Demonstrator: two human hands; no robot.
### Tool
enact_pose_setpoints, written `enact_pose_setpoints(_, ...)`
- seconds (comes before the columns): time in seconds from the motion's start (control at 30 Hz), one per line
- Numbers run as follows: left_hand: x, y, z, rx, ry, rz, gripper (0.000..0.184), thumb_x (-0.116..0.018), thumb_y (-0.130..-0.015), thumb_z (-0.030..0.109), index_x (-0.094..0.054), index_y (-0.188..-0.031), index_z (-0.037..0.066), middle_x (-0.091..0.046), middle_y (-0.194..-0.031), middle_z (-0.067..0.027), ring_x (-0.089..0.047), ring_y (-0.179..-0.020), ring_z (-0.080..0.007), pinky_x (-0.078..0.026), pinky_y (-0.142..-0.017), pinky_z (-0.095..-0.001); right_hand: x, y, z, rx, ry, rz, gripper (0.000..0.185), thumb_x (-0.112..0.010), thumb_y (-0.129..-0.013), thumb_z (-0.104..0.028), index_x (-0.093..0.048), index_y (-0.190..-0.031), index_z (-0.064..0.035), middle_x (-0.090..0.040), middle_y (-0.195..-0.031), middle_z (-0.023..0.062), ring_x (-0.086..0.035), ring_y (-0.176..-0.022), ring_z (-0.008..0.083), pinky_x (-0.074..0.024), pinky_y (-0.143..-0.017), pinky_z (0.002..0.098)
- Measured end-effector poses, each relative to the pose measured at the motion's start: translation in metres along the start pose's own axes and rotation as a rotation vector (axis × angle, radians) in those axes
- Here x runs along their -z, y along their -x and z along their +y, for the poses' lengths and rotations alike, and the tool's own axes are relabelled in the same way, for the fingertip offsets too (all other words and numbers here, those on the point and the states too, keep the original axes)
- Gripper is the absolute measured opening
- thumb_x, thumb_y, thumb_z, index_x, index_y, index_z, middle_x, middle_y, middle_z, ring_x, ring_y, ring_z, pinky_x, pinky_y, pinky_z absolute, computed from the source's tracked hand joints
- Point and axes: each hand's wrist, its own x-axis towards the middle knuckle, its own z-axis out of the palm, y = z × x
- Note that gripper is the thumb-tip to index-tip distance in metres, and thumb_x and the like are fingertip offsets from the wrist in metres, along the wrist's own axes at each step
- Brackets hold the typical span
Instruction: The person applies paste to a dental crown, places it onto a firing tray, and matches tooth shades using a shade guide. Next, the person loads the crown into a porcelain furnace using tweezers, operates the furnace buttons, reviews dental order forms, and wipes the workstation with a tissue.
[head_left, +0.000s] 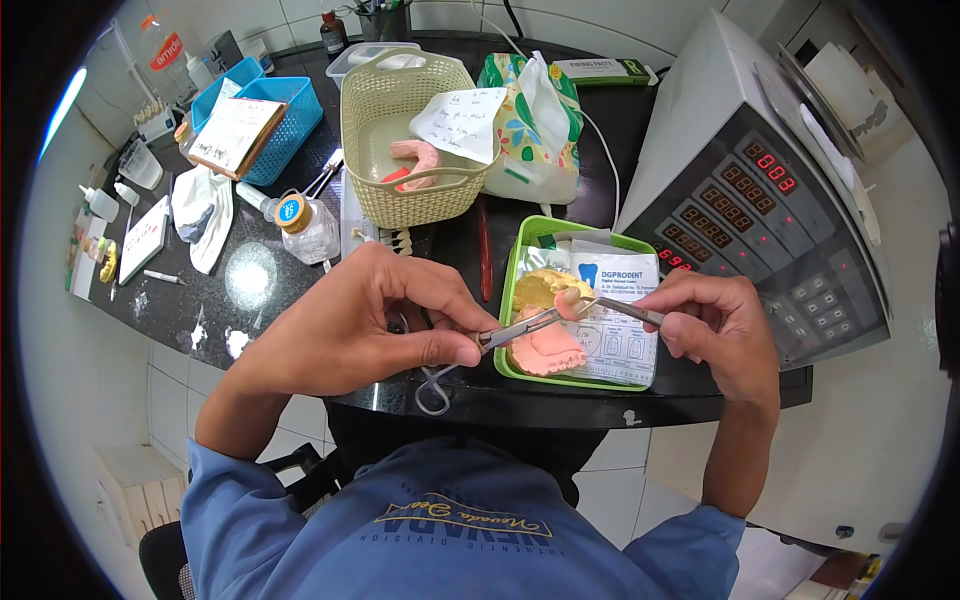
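Observation:
My left hand [385, 320] is closed around a hemostat [520, 328], its ring handles hanging below the fingers. In the jaws sits a small pink piece [570, 304] with what looks like a tooth-coloured part on top. A slim metal hand tool [628, 309] is pinched in my right hand [718, 330], its tip touching or very near that piece. Both tools meet over a green tray [505, 335]. Inside the tray lie a yellow dental cast [540, 288], a pink dental cast [548, 352] and a printed DGPRODENT packet [625, 350].
A machine with red digital displays [740, 200] stands close on the right. Behind the tray are a cream basket [400, 205] holding a pink arch-shaped piece, and a tissue pack [535, 180]. A glass jar [312, 235] and blue baskets [290, 130] stand to the left.

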Motion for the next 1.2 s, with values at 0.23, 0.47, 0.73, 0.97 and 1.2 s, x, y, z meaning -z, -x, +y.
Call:
enact_pose_setpoints(0.23, 0.001, -0.001, -0.004, -0.007, 0.017, -0.012, 0.018, -0.078, -0.077, 0.009, -0.074, -0.092, 0.001, -0.069, -0.081, -0.0067, -0.061, -0.07, -0.0098, -0.046, -0.063, -0.0247, 0.0, -0.001, 0.003, 0.0, -0.022, 0.008, 0.024, -0.068, -0.084, -0.008, -0.068, -0.104, 0.0063, -0.067, -0.086, 0.0057, -0.059, -0.073, 0.0041, -0.0439, -0.06, 0.0168)
enact_pose_setpoints(0.47, 0.005, -0.009, -0.001, 0.159, 0.167, -0.078, 0.019, -0.078, -0.08, 0.013, -0.073, -0.091, -0.001, -0.069, -0.081, -0.0054, -0.059, -0.069, -0.0069, -0.045, -0.061, -0.0224, 0.003, -0.004, 0.009, -0.041, -0.045, 0.044, 0.026, -0.068, -0.085, -0.012, -0.068, -0.104, 0.0061, -0.065, -0.076, 0.0031, -0.051, -0.061, 0.0022, -0.0394, -0.053, 0.0171)
enact_pose_setpoints(0.73, 0.01, -0.012, -0.005, 0.179, 0.431, -0.034, 0.022, -0.075, -0.082, 0.013, -0.068, -0.097, -0.003, -0.068, -0.082, -0.006, -0.061, -0.065, -0.0083, -0.05, -0.062, -0.0208, -0.005, 0.008, 0.009, 0.033, 0.446, 0.47, 0.019, -0.063, -0.086, -0.004, -0.068, -0.104, 0.0019, -0.063, -0.092, 0.0059, -0.057, -0.064, 0.0071, -0.0472, -0.054, 0.0208)
enact_pose_setpoints(0.97, 0.009, -0.009, -0.01, 0.166, 0.621, -0.004, 0.024, -0.07, -0.086, 0.012, -0.064, -0.104, -0.004, -0.066, -0.084, -0.007, -0.062, -0.068, -0.0099, -0.051, -0.063, -0.0224, -0.038, 0.002, 0.014, 0.393, 1.059, 0.642, 0.02, -0.066, -0.08, -0.001, -0.066, -0.099, -0.0036, -0.062, -0.087, 0.0087, -0.063, -0.066, 0.0216, -0.0496, -0.057, 0.0313)
enact_pose_setpoints(1.2, 0.008, 0.0, -0.014, 0.196, 0.773, 0.048, 0.028, -0.067, -0.089, 0.013, -0.061, -0.111, -0.003, -0.062, -0.083, -0.0066, -0.061, -0.069, -0.0114, -0.052, -0.065, -0.0237, -0.056, 0.005, 0.01, 0.378, 1.067, 0.621, 0.027, -0.071, -0.073, 0.0, -0.061, -0.097, -0.004, -0.058, -0.079, 0.0061, -0.057, -0.06, 0.0179, -0.0453, -0.052, 0.031)
